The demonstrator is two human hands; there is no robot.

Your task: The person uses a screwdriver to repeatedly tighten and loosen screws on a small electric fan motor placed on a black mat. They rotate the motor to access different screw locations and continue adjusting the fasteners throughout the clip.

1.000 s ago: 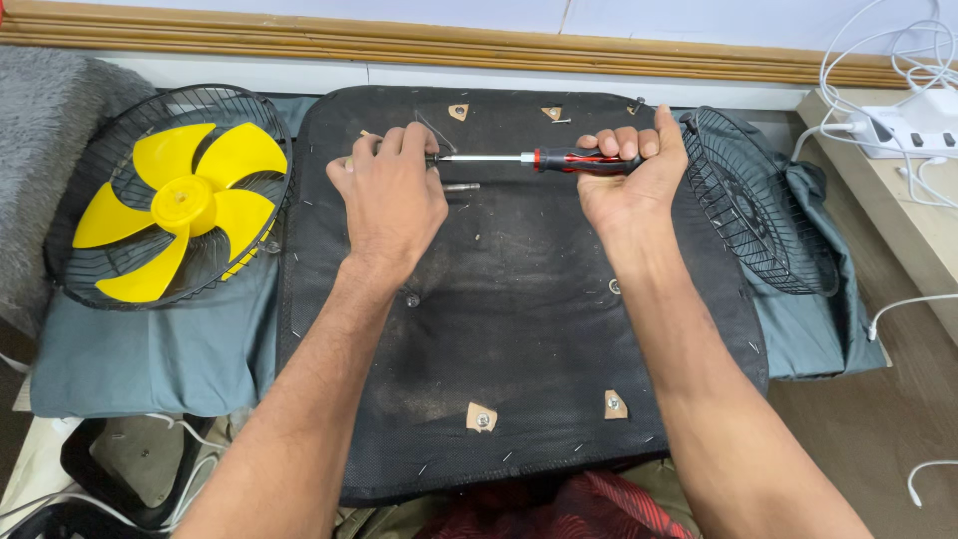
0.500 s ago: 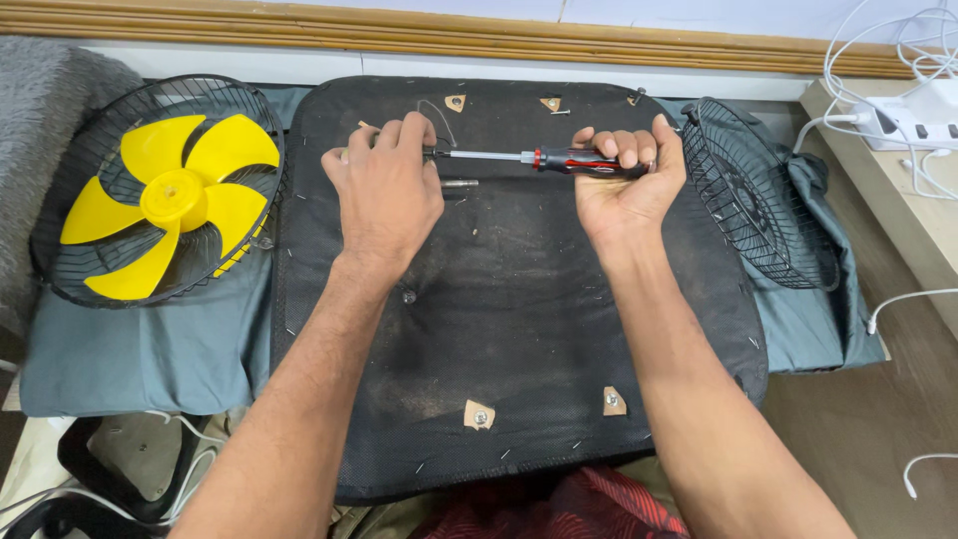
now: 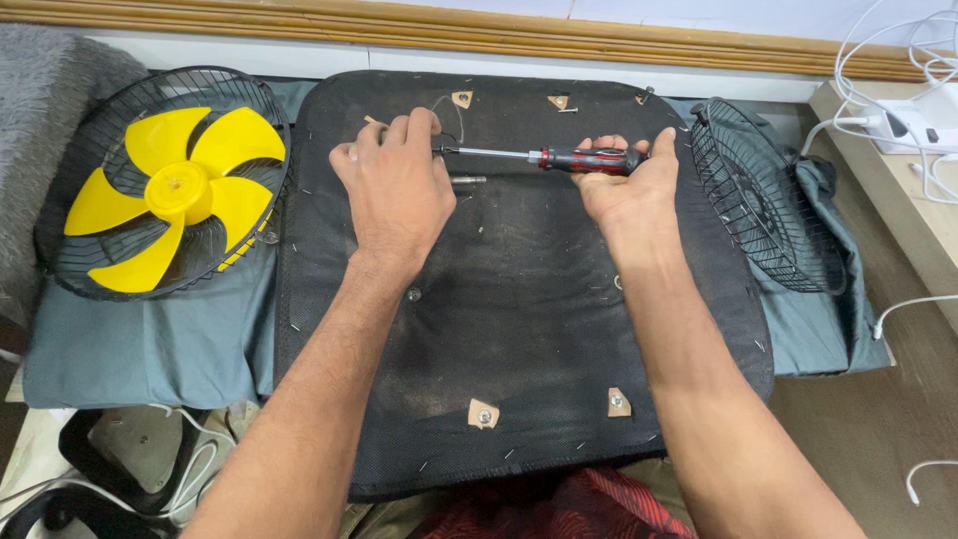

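A black fabric-covered panel (image 3: 519,299) lies flat in front of me. My right hand (image 3: 624,185) grips the red and black handle of a screwdriver (image 3: 559,158), which lies level over the panel's far part. The metal shaft points left, into the fingers of my left hand (image 3: 399,185). That hand rests knuckles up on the panel and pinches the shaft's tip. A short metal bit (image 3: 467,181) lies on the panel just right of my left hand. Bolts sit in small tan patches (image 3: 483,413) near the front edge.
A yellow fan blade in a black wire guard (image 3: 165,185) lies at the left on a grey cloth (image 3: 150,339). A second black wire guard (image 3: 763,195) leans at the right. White power strip (image 3: 903,125) and cables sit at the far right; wooden trim runs along the back.
Both hands and the screwdriver keep their hold and place on the panel. Only the camera has shifted slightly.
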